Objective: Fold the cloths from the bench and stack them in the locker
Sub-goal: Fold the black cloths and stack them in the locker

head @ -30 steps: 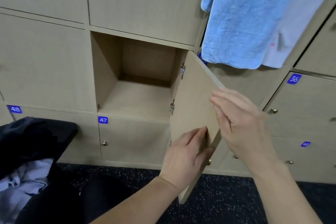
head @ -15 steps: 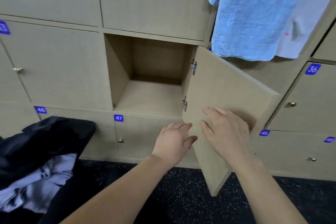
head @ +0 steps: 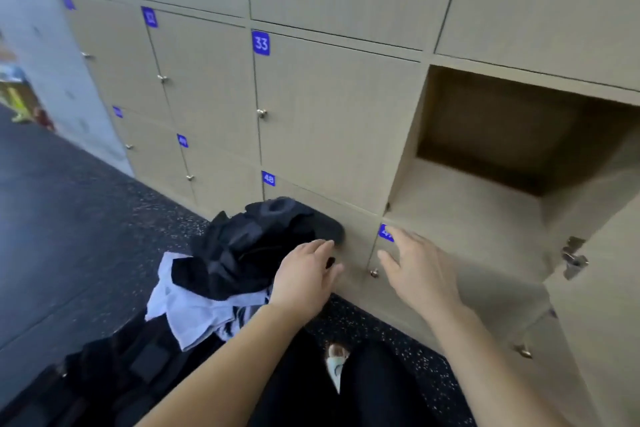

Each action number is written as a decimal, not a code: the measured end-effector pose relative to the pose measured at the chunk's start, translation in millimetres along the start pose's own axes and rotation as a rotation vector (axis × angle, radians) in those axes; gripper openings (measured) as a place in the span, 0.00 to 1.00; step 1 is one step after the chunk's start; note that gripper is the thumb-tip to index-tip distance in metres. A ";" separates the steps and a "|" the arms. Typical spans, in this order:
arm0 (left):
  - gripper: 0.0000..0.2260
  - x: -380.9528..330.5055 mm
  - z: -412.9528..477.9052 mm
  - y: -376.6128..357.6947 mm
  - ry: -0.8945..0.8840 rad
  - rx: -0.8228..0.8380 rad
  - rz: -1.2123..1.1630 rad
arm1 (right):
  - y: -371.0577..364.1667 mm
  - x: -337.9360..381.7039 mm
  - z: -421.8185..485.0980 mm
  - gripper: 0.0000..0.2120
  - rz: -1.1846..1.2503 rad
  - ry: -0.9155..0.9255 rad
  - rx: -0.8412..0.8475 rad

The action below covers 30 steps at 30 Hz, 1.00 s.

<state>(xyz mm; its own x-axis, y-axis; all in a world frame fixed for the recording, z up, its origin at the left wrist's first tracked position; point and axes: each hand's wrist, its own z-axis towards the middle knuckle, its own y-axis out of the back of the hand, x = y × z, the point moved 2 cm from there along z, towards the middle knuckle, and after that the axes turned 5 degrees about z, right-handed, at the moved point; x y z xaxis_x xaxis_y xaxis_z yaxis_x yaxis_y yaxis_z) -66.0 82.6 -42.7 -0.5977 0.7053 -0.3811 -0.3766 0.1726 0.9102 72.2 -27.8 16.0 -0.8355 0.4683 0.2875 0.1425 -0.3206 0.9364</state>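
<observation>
A pile of cloths lies on the black bench (head: 114, 367): a black garment (head: 249, 246) on top and a pale blue-white cloth (head: 194, 312) under it. My left hand (head: 304, 281) hovers at the pile's right edge with fingers extended, holding nothing. My right hand (head: 415, 270) is spread open in front of the lower locker door, apart from the pile. The open locker (head: 485, 211) at the right is bare inside, its door (head: 602, 305) swung out at the far right.
Closed beige locker doors with blue number tags, such as 33 (head: 260, 43) and 48 (head: 268, 178), fill the wall. Small metal knobs (head: 261, 113) stick out. Dark speckled floor (head: 69, 211) stretches left. My dark trouser legs (head: 363, 392) are below.
Both hands left the locker door and moved left toward the cloth pile. The view swung left, so the open locker now sits at the right and the hanging blue towel is out of view.
</observation>
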 end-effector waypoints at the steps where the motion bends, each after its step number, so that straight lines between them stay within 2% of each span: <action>1: 0.24 22.9 0.1 0.9 0.046 -0.009 0.007 | -16.8 11.7 11.8 0.21 0.022 0.009 0.036; 7: 0.23 129.4 -4.6 4.6 0.295 -0.034 -0.015 | -109.6 72.1 68.0 0.23 0.138 0.084 0.182; 14: 0.21 198.4 7.6 0.1 0.466 -0.063 -0.009 | -164.3 110.2 120.3 0.23 0.208 0.174 0.198; 20: 0.22 224.9 19.5 -17.9 0.494 0.017 0.009 | -198.7 117.5 141.5 0.23 0.252 0.143 0.306; 24: 0.22 227.5 16.4 -36.6 0.517 0.019 -0.005 | -209.6 111.2 138.7 0.12 0.253 0.088 0.313; 26: 0.22 224.9 14.7 -43.3 0.524 -0.007 -0.017 | -211.7 107.9 140.0 0.10 0.279 0.055 0.328; 30: 0.22 222.5 13.9 -51.2 0.545 -0.059 -0.029 | -215.5 121.4 157.6 0.19 0.353 0.026 0.351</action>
<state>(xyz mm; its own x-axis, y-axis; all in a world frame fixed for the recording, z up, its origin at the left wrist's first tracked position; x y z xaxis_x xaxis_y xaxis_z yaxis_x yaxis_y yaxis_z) -169.9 240.2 -171.9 -0.8607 0.2400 -0.4491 -0.4280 0.1368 0.8934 23.7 227.8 -119.2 -0.7162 0.3594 0.5982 0.5853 -0.1575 0.7954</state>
